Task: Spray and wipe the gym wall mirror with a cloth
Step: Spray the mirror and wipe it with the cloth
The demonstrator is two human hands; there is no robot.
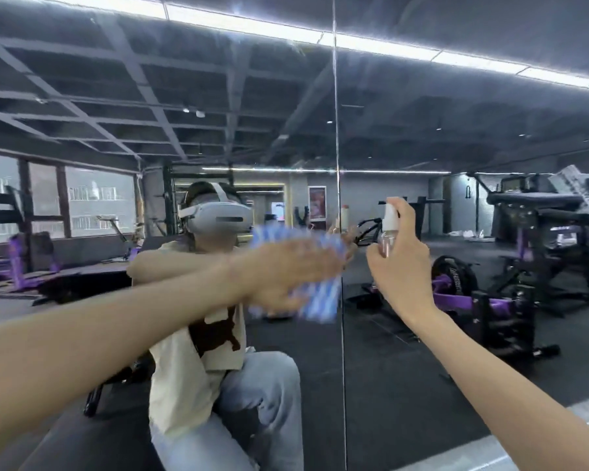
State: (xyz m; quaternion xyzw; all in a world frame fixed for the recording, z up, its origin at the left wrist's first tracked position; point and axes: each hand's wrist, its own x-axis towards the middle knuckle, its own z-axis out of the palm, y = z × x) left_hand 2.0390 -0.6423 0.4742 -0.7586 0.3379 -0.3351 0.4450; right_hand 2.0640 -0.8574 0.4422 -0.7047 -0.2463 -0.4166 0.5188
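The wall mirror (pixel 405 137) fills the view, with a vertical seam between two panels just right of centre. My left hand (pixel 286 270) reaches across and presses a blue-and-white striped cloth (pixel 320 300) flat against the glass by the seam; both are motion-blurred. My right hand (pixel 402 266) is raised to the right of the seam and grips a small clear spray bottle (pixel 389 229) with a white nozzle, a finger resting on top of the pump. The bottle points at the mirror.
The mirror reflects a crouching person wearing a headset, purple-and-black gym machines (pixel 490 300) on the right, windows on the left and a dark floor. A pale floor strip (pixel 524 447) runs along the mirror's foot at the lower right.
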